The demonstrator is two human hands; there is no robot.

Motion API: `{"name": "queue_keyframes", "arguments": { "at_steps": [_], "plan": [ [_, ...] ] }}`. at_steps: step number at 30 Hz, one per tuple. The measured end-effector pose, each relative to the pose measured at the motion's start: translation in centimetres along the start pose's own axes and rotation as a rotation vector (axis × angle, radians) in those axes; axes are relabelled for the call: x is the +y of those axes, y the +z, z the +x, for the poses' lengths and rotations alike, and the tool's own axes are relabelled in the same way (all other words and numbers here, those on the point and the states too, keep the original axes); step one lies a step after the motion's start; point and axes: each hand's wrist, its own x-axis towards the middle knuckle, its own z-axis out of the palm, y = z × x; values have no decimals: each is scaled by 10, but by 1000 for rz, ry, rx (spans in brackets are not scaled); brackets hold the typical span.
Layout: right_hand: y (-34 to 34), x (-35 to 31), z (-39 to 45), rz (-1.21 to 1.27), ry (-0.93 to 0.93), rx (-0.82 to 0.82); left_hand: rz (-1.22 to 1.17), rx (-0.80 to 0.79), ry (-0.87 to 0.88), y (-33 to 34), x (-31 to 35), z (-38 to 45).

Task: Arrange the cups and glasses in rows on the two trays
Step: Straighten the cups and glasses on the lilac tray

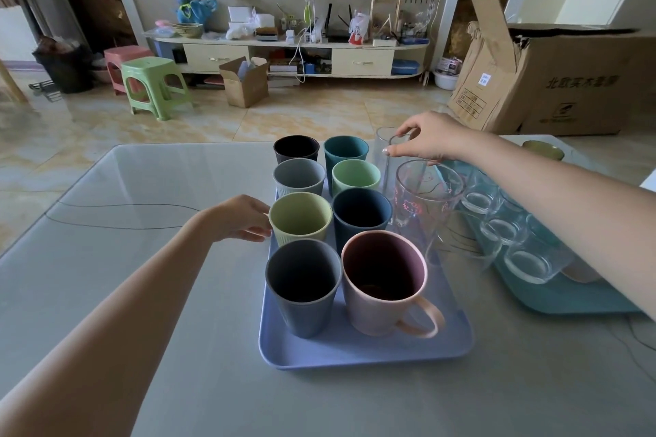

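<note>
Nearest, at six o'clock, a blue tray [355, 351] is lying on the table [142, 294] and carrying two columns of cups, the pink mug [385, 286] and a grey cup [303, 289] sitting closest. Further up, the left hand [241, 218] is reaching in from eight o'clock, its loosely curled fingers touching the side of the pale green cup [301, 220] at the tray's left edge; whether they are truly gripping it I cannot tell. At one o'clock the right hand [424, 138] is pinching the rim of a tall glass [388, 160], which is standing upright at the far right corner behind a printed glass [426, 199]. A teal tray [582, 301] of glasses is waiting at three o'clock. Being directly under the right hand, the tall glass looks likely to be set down by that hand alone, in the third column.
</note>
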Motion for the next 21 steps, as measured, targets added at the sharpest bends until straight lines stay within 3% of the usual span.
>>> {"name": "queue_keyframes", "arguments": {
  "at_steps": [7,13,16,21],
  "plan": [
    [4,0,1,12,-17,49,40,49,10,2,-3,2],
    [1,-2,2,36,5,-6,5,58,7,6,-1,-2],
    [-3,3,8,76,0,92,34,83,28,13,-1,-1],
    [-6,33,25,-70,-50,116,7,115,72,18,0,-1]
  ]
}}
